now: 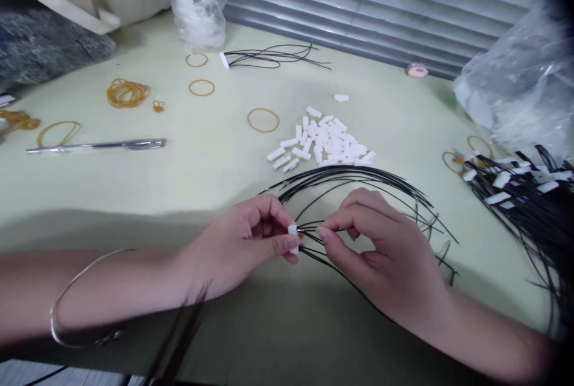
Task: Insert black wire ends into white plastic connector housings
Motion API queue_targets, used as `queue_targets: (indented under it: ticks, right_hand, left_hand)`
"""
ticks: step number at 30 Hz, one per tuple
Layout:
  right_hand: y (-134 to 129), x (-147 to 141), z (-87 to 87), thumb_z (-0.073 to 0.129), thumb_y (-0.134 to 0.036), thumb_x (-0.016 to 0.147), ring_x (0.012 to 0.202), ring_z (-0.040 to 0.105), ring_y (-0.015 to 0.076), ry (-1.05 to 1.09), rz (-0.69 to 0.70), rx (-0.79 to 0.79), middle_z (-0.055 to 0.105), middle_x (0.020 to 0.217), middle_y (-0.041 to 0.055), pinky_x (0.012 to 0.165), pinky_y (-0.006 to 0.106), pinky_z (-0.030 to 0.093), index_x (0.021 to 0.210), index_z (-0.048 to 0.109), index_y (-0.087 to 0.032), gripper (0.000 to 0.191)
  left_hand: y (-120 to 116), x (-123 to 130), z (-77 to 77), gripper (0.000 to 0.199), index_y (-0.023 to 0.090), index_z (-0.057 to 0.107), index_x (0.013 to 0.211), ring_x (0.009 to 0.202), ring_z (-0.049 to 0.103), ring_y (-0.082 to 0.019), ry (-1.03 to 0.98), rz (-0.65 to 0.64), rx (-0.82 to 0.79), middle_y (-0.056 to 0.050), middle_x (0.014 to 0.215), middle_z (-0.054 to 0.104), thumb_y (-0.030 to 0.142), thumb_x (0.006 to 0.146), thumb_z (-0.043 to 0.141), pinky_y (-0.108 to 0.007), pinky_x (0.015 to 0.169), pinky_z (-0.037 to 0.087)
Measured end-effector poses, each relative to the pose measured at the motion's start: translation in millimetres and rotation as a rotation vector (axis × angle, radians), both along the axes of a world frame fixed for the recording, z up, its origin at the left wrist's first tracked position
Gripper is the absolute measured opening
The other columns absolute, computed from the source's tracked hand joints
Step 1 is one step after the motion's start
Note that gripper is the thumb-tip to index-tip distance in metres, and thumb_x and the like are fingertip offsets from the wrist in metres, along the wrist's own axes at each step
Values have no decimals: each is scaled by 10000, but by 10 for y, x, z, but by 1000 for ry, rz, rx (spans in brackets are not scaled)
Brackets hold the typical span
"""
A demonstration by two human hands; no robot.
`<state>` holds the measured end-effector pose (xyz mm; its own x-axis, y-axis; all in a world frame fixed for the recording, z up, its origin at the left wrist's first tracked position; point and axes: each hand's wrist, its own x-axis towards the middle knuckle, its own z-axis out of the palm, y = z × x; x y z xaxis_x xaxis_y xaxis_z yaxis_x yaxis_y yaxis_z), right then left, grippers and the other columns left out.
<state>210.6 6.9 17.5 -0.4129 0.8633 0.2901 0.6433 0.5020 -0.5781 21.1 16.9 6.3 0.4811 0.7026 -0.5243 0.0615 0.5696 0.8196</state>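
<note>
Between the thumb and fingers of my left hand (pixel 258 233) sits a small white plastic connector housing (pixel 293 239). Several thin black wires run out of its right side. My right hand (pixel 381 242) pinches one black wire (pixel 309 229) close to the housing, where a shiny metal terminal shows at the wire's end. Just beyond both hands, a loose bundle of black wires (pixel 359 172) lies curved on the table. A pile of white connector housings (pixel 334 141) is heaped behind that bundle.
On the pale green table (pixel 201 171) lie a pen (pixel 96 146), rubber bands (pixel 127 93) and a wired connector (pixel 225 60). Finished-looking black wire harnesses (pixel 524 207) are piled at right beside a plastic bag (pixel 524 81). A bagged cup (pixel 197 6) stands at the back.
</note>
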Motion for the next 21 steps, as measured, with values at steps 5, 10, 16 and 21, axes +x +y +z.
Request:
queue_targets:
  ticks: [5, 10, 16, 21]
  right_hand:
    - [-8, -27, -45, 564, -127, 789, 666, 465, 111, 8, 14, 24, 500, 662, -14, 651, 286, 370, 706, 534, -189, 109]
    - [-72, -86, -109, 544, -122, 798, 684, 461, 117, 28, 11, 19, 497, 685, -5, 647, 288, 368, 719, 531, -183, 101]
    - [55, 32, 5, 526, -179, 831, 712, 468, 121, 14, 133, -197, 500, 720, 1, 667, 284, 380, 750, 545, -190, 84]
    - [315, 128, -150, 563, -230, 822, 889, 474, 153, -92, 147, -114, 511, 928, 40, 796, 325, 382, 906, 565, -204, 88]
  left_hand:
    - [-11, -3, -22, 171, 160, 479, 802, 700, 598, -78, 1, -13, 10, 51, 697, 580, 246, 766, 623, -211, 700, 438]
    - [-14, -1, -38, 173, 168, 484, 794, 688, 604, -94, -1, -19, -11, 50, 688, 585, 243, 749, 633, -229, 693, 449]
    - [-48, 3, -10, 161, 171, 483, 786, 704, 595, -106, 64, -87, 26, 43, 695, 578, 249, 747, 619, -221, 666, 435]
    - [-139, -25, -8, 40, 170, 566, 756, 706, 531, -108, 207, -332, 462, 9, 755, 591, 208, 771, 569, -222, 651, 402]
